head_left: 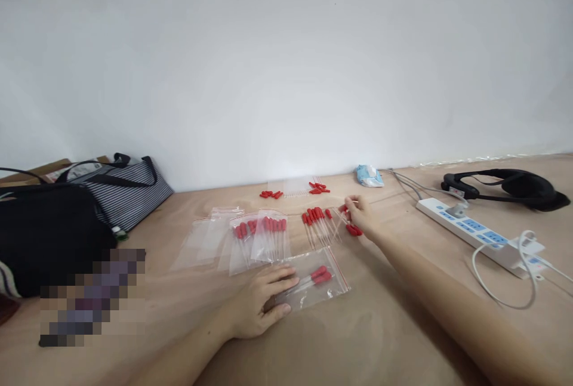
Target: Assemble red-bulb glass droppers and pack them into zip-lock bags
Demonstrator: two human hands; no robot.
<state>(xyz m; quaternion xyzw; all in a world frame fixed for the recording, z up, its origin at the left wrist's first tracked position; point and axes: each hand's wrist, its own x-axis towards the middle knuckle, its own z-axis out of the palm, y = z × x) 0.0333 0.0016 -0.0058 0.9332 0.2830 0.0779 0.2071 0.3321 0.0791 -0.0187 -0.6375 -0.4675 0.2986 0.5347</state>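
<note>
My left hand [259,305] lies on the near edge of a clear zip bag [320,281] that has a few red-capped droppers inside; its fingers pinch the bag's opening. My right hand [360,216] reaches out to a row of loose glass droppers with red bulbs [319,225] on the table and pinches one of them at its right end. To the left lie filled zip bags [264,240] of droppers and several empty bags [208,240].
More red bulbs [271,194] and droppers [317,187] lie near the wall. A white power strip [481,234] with cables, a black headset [514,186] and a tissue pack [369,175] sit on the right. Black and striped bags [120,192] stand on the left.
</note>
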